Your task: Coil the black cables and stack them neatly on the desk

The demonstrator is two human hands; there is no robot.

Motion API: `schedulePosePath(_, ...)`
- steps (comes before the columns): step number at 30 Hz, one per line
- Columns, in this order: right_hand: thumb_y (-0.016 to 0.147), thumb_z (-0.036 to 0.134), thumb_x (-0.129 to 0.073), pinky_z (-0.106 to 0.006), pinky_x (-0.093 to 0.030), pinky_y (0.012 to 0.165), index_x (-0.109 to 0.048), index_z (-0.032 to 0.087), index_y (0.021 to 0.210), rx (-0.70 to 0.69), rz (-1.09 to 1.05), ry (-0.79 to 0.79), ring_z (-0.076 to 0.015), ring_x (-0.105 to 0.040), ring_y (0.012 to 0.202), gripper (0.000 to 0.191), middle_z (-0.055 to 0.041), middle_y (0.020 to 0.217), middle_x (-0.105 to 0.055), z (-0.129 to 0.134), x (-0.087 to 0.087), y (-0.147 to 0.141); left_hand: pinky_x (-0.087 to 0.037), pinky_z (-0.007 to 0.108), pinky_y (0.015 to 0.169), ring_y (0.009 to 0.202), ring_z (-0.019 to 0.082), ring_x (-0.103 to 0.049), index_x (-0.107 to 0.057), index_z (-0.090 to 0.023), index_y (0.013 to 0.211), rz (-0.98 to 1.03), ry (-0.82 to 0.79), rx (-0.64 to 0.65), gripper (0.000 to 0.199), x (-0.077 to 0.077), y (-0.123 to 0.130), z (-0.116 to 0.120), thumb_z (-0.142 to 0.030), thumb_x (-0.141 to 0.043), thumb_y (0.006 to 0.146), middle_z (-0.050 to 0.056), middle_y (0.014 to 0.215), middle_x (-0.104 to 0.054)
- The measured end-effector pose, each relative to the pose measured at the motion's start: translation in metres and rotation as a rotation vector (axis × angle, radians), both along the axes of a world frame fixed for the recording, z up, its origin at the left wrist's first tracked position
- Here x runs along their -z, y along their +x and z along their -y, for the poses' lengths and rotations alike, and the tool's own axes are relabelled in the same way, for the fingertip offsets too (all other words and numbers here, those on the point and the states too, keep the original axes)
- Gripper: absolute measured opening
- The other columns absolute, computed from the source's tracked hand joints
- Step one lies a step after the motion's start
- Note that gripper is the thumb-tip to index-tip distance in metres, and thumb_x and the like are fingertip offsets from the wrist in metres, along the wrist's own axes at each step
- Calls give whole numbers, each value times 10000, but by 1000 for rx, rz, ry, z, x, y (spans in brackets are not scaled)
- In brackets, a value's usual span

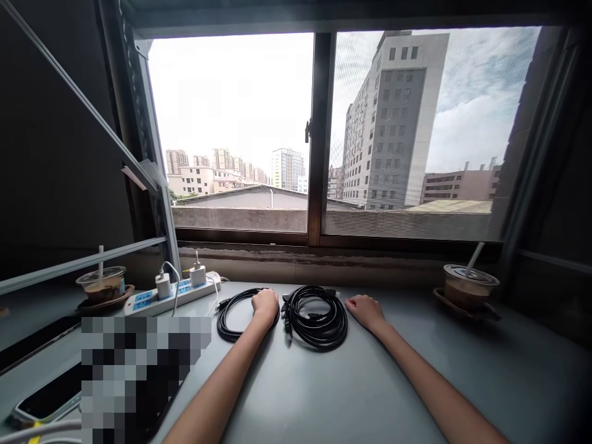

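Observation:
My left hand [265, 303] is closed in a loose fist over the right side of a thin black cable coil [225, 325]. Its fingertips are hidden, so whether they grip the cable cannot be told. To the right of that hand lies a thicker coil of black cable [319, 341], with several plug ends showing along its left side and within the loop. My right hand [366, 311] rests on the grey table just right of this thicker coil, fingers curled in and nothing visible in them.
A white power strip [182, 295] with chargers plugged in lies at the back left. Iced drinks with straws stand at left [104, 285] and right [470, 288]. A phone [55, 388] lies near left beside a pixelated patch. Behind the table is a window [319, 135].

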State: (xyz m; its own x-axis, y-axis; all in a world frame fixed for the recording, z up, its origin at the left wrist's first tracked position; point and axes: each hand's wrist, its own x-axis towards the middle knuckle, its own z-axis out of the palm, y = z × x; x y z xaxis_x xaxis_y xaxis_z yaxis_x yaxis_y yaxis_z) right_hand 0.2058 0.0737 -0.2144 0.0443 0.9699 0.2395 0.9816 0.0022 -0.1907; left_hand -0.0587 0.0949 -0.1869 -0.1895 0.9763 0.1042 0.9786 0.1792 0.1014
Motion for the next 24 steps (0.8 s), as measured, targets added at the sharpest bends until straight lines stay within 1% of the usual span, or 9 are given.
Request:
schedulePosePath(7, 888, 354, -361, -250, -267, 553, -653, 200, 642, 1, -5, 13, -212, -614, 777, 412, -69, 802, -677, 0, 1, 0, -487, 403, 814, 945, 194, -577, -565, -126, 1069, 48, -3, 5, 286, -1, 2, 4, -331, -520, 876, 84, 1068, -585)
schedulePosePath(11, 876, 333, -378, -246, -252, 548, -637, 206, 688, 7, -21, 15, -195, -605, 752, 345, -50, 775, -669, 0, 2, 1, -474, 420, 839, 987, 206, -561, -556, -129, 1091, 114, -46, 2, 302, -7, -1, 6, -336, -518, 875, 92, 1108, -570)
schedulePosePath(13, 873, 336, -389, -246, -248, 549, -632, 207, 709, 9, -29, 14, -193, -601, 754, 320, -46, 780, -668, -1, 2, 2, -478, 410, 830, 963, 198, -571, -565, -127, 1072, 171, -112, 14, 298, -13, -6, 5, -348, -509, 879, 87, 1081, -583)
schedulePosePath(14, 873, 341, -394, -246, -246, 551, -629, 206, 712, 9, -34, 13, -194, -600, 759, 315, -47, 787, -668, -1, 2, 2, -488, 392, 807, 921, 186, -586, -577, -123, 1041, 207, -164, 28, 293, -17, -10, 5, -358, -503, 882, 78, 1037, -600)
schedulePosePath(17, 870, 348, -408, -248, -242, 558, -622, 199, 699, 7, -53, 12, -197, -596, 773, 311, -53, 800, -667, -2, 3, 2, -516, 316, 690, 737, 137, -611, -607, -112, 908, 322, -357, 78, 278, -28, -21, 1, -373, -521, 871, 35, 847, -634)
schedulePosePath(19, 866, 337, -413, -250, -236, 559, -618, 191, 689, 6, -69, 13, -199, -594, 771, 307, -58, 798, -666, -2, 3, 2, -516, 284, 635, 674, 120, -603, -608, -105, 860, 375, -443, 88, 241, -33, -25, -1, -342, -560, 851, 23, 786, -629)
schedulePosePath(21, 862, 325, -417, -253, -231, 558, -616, 185, 683, -1, -86, 13, -198, -591, 761, 302, -62, 790, -663, -1, 3, 2, -515, 280, 627, 682, 120, -599, -603, -103, 870, 413, -451, 76, 210, -35, -24, -3, -310, -575, 844, 25, 800, -624)
schedulePosePath(24, 855, 314, -425, -257, -232, 559, -611, 178, 669, -22, -108, 16, -193, -582, 740, 296, -65, 762, -654, 0, 3, 2, -517, 297, 651, 737, 135, -599, -590, -108, 948, 495, -368, 48, 233, -35, -20, -2, -320, -543, 865, 38, 876, -614)
